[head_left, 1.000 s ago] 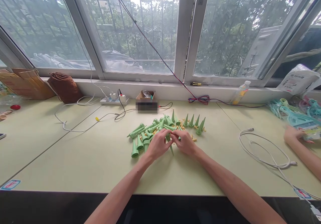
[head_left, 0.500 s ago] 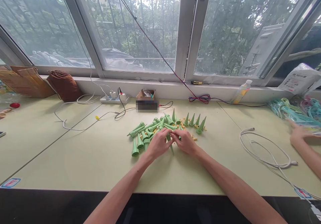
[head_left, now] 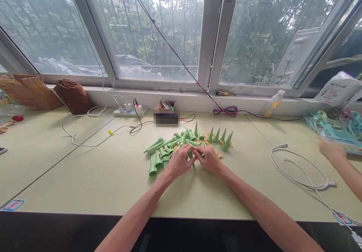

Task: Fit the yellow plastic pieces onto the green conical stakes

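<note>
My left hand (head_left: pixel 181 159) is closed around a green plastic spike (head_left: pixel 194 168), whose pointed end slants down toward me. Against the spike's upper end, the fingers of my right hand (head_left: pixel 209 159) are pinched together; what they grip is hidden. Behind and left of my hands lies a heap of similar green cone-shaped spikes (head_left: pixel 152 167), some on their sides. Several more spikes (head_left: pixel 217 135) stand point up to the right of the heap. Small yellow plastic pieces (head_left: pixel 220 155) are scattered among them and beside my right hand.
Another person's hand (head_left: pixel 332 150) is at the right, near bagged turquoise items (head_left: pixel 325 126). A looped white cable (head_left: pixel 299 184) lies on the table. Along the back are a bottle (head_left: pixel 273 104), a small cardboard box (head_left: pixel 158 106), a power strip (head_left: pixel 128 111) and a brown pouch (head_left: pixel 72 96).
My hands and the spike between them have hardly moved. The other person's hand at the right has shifted a little left and down.
</note>
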`<action>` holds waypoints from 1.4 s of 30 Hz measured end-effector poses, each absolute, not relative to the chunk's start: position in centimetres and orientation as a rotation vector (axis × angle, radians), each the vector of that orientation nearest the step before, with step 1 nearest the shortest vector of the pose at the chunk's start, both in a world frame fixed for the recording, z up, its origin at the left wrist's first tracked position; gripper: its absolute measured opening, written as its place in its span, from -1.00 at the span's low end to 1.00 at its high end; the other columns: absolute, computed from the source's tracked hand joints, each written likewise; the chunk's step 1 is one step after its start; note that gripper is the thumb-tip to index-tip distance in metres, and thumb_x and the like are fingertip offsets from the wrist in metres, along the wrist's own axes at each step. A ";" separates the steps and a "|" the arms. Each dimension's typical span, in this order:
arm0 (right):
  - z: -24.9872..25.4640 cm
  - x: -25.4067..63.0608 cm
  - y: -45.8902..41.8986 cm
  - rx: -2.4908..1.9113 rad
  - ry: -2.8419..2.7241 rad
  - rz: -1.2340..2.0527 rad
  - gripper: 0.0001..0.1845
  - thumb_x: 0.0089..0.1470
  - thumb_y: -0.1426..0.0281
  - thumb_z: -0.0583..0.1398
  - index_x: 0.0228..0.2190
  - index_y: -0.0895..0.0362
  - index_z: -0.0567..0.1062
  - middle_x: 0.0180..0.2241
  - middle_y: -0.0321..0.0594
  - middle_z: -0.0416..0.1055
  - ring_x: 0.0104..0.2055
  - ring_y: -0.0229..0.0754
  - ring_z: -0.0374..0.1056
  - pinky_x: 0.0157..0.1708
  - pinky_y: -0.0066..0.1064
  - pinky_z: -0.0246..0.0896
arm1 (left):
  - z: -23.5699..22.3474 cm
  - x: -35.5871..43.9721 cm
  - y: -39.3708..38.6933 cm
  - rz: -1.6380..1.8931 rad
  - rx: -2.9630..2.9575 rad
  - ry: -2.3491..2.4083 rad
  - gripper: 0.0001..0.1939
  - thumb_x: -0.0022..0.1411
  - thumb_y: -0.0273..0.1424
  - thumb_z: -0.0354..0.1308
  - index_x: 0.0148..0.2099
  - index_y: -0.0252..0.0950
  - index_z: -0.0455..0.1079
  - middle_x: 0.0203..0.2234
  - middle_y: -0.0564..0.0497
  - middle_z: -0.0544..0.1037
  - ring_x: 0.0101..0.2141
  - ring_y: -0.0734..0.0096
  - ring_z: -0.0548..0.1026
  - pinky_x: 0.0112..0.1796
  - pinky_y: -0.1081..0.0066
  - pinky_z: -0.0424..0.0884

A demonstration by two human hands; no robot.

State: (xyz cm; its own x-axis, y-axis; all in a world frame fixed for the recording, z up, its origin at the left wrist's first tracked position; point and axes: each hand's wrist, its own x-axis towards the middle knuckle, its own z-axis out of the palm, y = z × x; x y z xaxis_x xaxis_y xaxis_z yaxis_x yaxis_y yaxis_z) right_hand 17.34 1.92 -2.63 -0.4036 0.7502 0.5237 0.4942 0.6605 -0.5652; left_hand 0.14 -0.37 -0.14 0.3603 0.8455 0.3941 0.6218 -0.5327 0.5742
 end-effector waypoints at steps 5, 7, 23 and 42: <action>-2.7 17.3 2.0 -0.976 -2.076 0.407 -0.63 0.30 0.31 0.03 -0.55 0.11 0.32 -0.60 -0.32 0.27 -0.56 -0.29 0.12 -0.51 -0.45 -0.06 | -0.1 0.2 -0.4 0.970 2.296 1.294 -0.84 0.22 -0.44 0.15 -0.12 -0.24 0.42 -0.28 0.02 0.48 -0.55 0.52 0.38 -0.38 0.41 0.36; -2.6 17.3 1.9 -0.978 -2.073 0.405 -0.63 0.30 0.30 0.03 -0.55 0.11 0.33 -0.60 -0.32 0.28 -0.56 -0.29 0.12 -0.52 -0.45 -0.05 | -0.1 0.2 -0.3 0.966 2.288 1.298 -0.84 0.22 -0.44 0.15 -0.12 -0.24 0.42 -0.26 0.02 0.49 -0.54 0.52 0.38 -0.38 0.40 0.36; -2.7 17.3 1.9 -0.958 -2.082 0.390 -0.70 0.29 0.32 0.04 -0.44 0.10 0.44 -0.56 -0.28 0.36 -0.54 -0.25 0.19 -0.49 -0.43 0.05 | 0.0 0.2 -0.2 0.996 2.269 1.297 -0.83 0.21 -0.42 0.15 -0.12 -0.24 0.42 -0.23 0.00 0.52 -0.54 0.52 0.40 -0.36 0.39 0.39; -2.4 17.3 1.7 -0.948 -2.082 0.422 -0.72 0.29 0.33 0.04 -0.43 0.10 0.43 -0.57 -0.29 0.35 -0.55 -0.25 0.19 -0.50 -0.43 0.05 | 0.1 0.2 -0.3 0.970 2.273 1.295 -0.82 0.21 -0.43 0.13 -0.11 -0.24 0.42 -0.25 0.00 0.50 -0.54 0.51 0.39 -0.37 0.40 0.39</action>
